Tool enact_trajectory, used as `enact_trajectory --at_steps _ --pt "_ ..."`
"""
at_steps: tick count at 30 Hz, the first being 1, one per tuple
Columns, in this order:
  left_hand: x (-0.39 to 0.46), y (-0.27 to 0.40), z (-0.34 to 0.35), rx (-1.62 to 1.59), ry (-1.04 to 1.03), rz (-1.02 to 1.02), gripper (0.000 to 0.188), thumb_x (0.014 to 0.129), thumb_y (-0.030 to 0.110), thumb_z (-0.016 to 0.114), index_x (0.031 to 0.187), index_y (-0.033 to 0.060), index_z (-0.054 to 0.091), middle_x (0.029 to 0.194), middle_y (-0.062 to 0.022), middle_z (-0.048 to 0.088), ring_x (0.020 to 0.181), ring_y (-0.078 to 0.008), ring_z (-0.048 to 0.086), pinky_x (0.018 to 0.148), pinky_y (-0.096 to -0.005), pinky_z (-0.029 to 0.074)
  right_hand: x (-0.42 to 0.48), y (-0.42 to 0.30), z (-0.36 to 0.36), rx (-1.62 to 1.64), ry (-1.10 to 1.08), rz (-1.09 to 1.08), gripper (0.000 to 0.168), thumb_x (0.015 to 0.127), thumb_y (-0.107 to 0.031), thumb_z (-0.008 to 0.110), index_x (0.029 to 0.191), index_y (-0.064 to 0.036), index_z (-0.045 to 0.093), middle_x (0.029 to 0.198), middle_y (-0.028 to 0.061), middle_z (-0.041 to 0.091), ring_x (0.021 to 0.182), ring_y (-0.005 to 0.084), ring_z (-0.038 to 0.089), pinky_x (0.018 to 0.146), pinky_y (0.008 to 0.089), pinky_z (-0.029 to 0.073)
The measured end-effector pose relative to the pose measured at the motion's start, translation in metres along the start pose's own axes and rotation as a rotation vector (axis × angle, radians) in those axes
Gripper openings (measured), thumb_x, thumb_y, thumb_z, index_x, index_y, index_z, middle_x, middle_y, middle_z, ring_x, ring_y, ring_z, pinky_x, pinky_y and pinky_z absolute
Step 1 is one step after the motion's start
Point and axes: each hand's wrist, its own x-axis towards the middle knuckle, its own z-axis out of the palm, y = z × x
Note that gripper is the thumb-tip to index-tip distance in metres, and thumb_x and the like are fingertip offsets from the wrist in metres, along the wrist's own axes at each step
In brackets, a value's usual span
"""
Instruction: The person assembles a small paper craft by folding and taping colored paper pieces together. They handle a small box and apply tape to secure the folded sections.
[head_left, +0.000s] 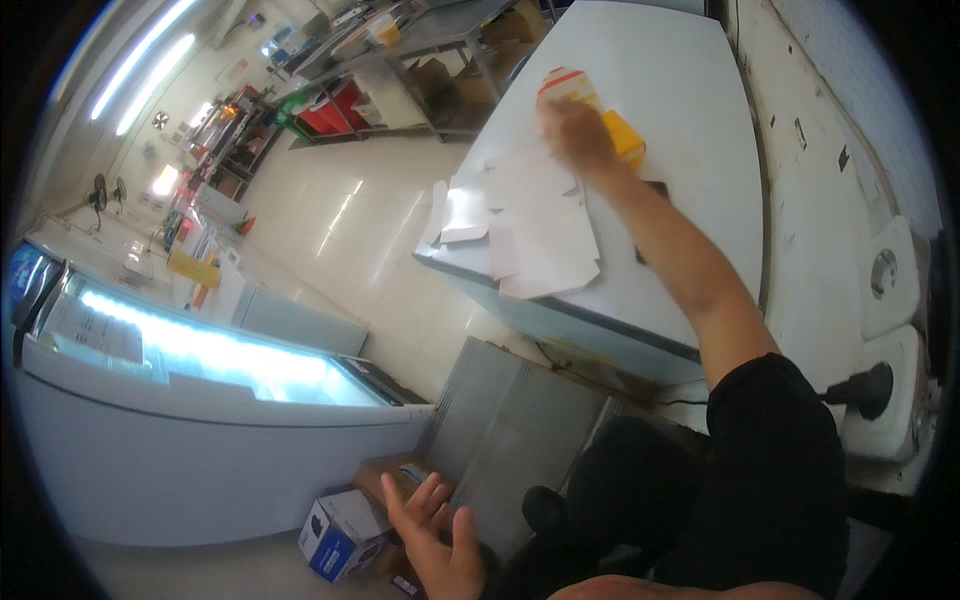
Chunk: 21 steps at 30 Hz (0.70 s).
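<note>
My right hand (581, 139) reaches out over a white worktop (697, 82), blurred, with the fingers closed in. It is at a yellow box (624, 141) and a carton with orange-red stripes (562, 78); whether it grips either one cannot be made out. Nearer me, an unfolded white carton blank (544, 240) lies flat, its flaps hanging slightly past the worktop's edge. A dark flat object (658, 189) is partly hidden under my right forearm. My left hand (442, 551) is low in front of me, empty, fingers spread.
On the left stands a lit, glass-topped chest freezer (225, 442). A blue and white box (345, 532) and a brown cardboard box (390, 474) sit on the floor beside it. A black plug (870, 390) juts from the right wall. Steel tables (457, 30) stand farther back.
</note>
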Motion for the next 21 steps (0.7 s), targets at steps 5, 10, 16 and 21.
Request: enact_trajectory --at_steps 5,10,16,21 --pt "-0.013 0.011 0.000 0.156 -0.034 0.039 0.089 0.100 0.009 0.067 0.170 0.0075 0.011 0.146 -0.0208 0.057 0.135 -0.0343 0.056 0.116 -0.0476 0.045 -0.095 -0.120 -0.028 0.097 -0.817 -0.013 0.053 0.094 -0.040 0.072 0.133 -0.006 0.064 0.138 0.0230 0.059 0.133 0.0405 0.057 0.107 0.0490 0.051" --pt "-0.022 0.013 -0.009 0.235 -0.081 0.102 0.090 0.099 0.009 0.068 0.169 0.0047 0.012 0.141 -0.0226 0.061 0.130 -0.0348 0.061 0.111 -0.0456 0.050 -0.143 -0.121 -0.044 0.061 -0.848 -0.112 0.057 0.087 -0.040 0.083 0.130 -0.005 0.067 0.138 0.0222 0.059 0.134 0.0406 0.056 0.107 0.0494 0.052" --pt "-0.029 0.008 -0.016 0.236 -0.059 0.135 0.092 0.098 0.018 0.072 0.167 -0.0005 0.015 0.138 -0.0283 0.063 0.130 -0.0417 0.063 0.110 -0.0489 0.049 -0.132 -0.127 -0.062 0.107 -0.923 -0.109 0.037 0.094 -0.035 0.076 0.117 -0.007 0.072 0.128 0.0238 0.065 0.119 0.0395 0.064 0.102 0.0475 0.053" --pt "-0.030 0.004 -0.016 0.241 -0.097 0.136 0.092 0.098 0.018 0.072 0.167 -0.0010 0.015 0.139 -0.0294 0.064 0.131 -0.0423 0.063 0.109 -0.0489 0.050 -0.128 -0.112 -0.050 0.243 -0.774 0.108 0.041 0.096 -0.038 0.067 0.112 -0.001 0.075 0.111 0.0287 0.074 0.106 0.0426 0.072 0.093 0.0489 0.056"
